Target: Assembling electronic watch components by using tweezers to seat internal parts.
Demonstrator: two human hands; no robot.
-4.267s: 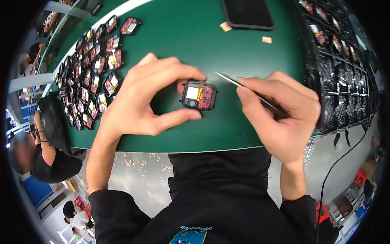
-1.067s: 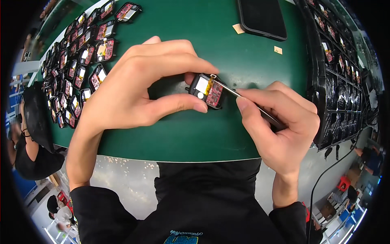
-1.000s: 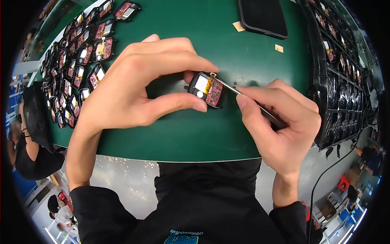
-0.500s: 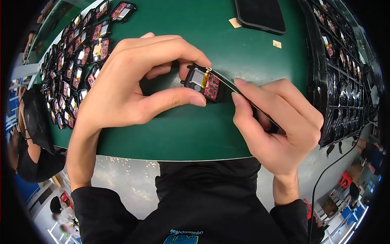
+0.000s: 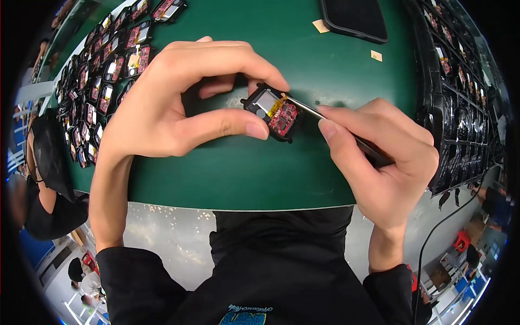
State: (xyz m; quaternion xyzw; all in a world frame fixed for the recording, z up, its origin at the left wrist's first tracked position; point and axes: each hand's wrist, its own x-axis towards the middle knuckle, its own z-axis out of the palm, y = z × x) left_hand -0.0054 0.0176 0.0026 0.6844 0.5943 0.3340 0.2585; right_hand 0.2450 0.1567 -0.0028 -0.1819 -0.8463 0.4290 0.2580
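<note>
Between the thumb and index finger of my left hand (image 5: 179,103) sits a small black device housing (image 5: 272,115), its inside facing up. It shows a red circuit board, a silver battery, yellow tape and a grey round part. My right hand (image 5: 382,157) is closed around a pair of metal tweezers (image 5: 346,135), pinched between thumb and index finger. The tweezers' tip reaches the upper edge of the housing, at the end of the yellow tape near my left index fingertip. Whether the tip grips the tape I cannot tell.
Many similar open housings (image 5: 114,69) lie in rows at the left of the green table (image 5: 244,184). A black phone (image 5: 355,19) and small paper pieces (image 5: 376,56) are at the back. Black trays (image 5: 460,119) holding more housings stand along the right. Another person (image 5: 49,206) is at the left.
The housing has turned slightly clockwise in my left hand. My right hand and the tweezers have shifted a little to the right, with the tip still at the housing's upper edge.
</note>
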